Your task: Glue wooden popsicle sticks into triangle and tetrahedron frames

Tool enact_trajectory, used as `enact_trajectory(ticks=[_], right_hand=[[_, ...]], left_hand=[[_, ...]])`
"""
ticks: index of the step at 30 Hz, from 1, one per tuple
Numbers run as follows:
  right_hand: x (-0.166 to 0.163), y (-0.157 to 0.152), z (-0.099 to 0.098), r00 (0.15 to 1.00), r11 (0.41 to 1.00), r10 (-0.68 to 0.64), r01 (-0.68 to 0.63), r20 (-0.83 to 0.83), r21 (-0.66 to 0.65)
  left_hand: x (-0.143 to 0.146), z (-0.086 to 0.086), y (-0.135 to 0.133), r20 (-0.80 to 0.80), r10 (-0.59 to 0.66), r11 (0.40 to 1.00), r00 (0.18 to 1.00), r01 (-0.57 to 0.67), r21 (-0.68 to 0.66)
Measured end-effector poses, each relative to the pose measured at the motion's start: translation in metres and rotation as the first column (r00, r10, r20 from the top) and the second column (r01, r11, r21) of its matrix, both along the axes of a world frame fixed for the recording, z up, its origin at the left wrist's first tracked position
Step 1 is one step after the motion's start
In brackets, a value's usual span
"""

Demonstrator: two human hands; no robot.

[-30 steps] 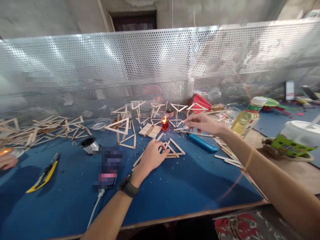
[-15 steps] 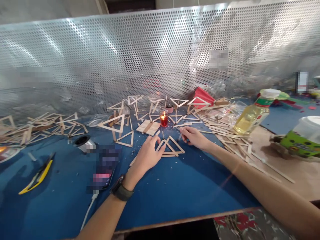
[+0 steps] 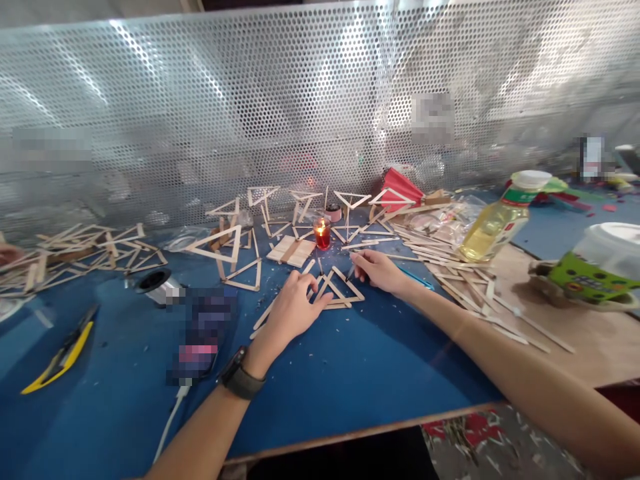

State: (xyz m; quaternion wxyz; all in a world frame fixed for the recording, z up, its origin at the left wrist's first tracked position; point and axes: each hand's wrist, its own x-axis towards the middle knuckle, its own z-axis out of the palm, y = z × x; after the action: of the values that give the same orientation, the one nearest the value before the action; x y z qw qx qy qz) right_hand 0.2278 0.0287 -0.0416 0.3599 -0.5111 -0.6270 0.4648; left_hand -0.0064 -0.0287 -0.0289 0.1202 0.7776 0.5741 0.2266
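Observation:
A triangle frame of wooden craft sticks [image 3: 353, 291] lies flat on the blue table before me. My left hand [image 3: 295, 300] is closed over its left corner, with the thumb on the sticks and the index finger curled; that corner is hidden. Held by the fingertips of my right hand [image 3: 376, 270] is a thin translucent stick with a dark tip, close to the frame's upper right side. Just behind the frame burns a candle in a red glass [image 3: 323, 239]. A bundle of flat craft sticks [image 3: 291, 251] lies left of the candle.
Stick structures [image 3: 235, 257] stand along the perforated metal screen [image 3: 300, 100]. Loose sticks [image 3: 450, 263], an oil bottle [image 3: 495, 223] and a green tub [image 3: 595, 273] are right. Left are a phone [image 3: 203, 337], a wire spool [image 3: 159, 287], yellow-handled cutters [image 3: 65, 357] and another person's hand [image 3: 7, 253].
My right fingertips have shifted slightly toward the frame's upper side. The left hand stays at the left corner, its index finger more curled. The view has shifted, showing another person's hand at left.

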Motion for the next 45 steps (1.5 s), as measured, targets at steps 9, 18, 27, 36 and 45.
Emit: enact_trajectory(ticks=[9,18,27,36,45], right_hand=[[0.001,0.007,-0.013,0.999,0.994,-0.011,0.006,0.045,0.112],[0.0,0.003,-0.011,0.995,0.985,-0.042,0.025,0.094,0.172],[0.001,0.002,-0.008,0.997,0.987,-0.015,0.003,0.078,0.158],[0.002,-0.003,-0.005,0.996,0.995,0.093,-0.093,0.001,0.029],[0.008,0.002,-0.012,0.991,0.975,0.114,-0.125,0.071,0.182]], left_hand=[[0.002,0.003,-0.001,-0.034,0.022,1.0,0.999,-0.022,-0.015],[0.001,0.0,0.001,-0.042,-0.001,1.0,0.999,0.002,0.014],[0.001,0.0,0.003,-0.041,-0.043,0.999,0.998,0.043,-0.018],[0.001,0.003,0.002,-0.061,-0.019,0.996,0.998,0.013,-0.089],[0.003,0.01,0.0,-0.116,-0.03,0.989,0.993,0.013,-0.145]])
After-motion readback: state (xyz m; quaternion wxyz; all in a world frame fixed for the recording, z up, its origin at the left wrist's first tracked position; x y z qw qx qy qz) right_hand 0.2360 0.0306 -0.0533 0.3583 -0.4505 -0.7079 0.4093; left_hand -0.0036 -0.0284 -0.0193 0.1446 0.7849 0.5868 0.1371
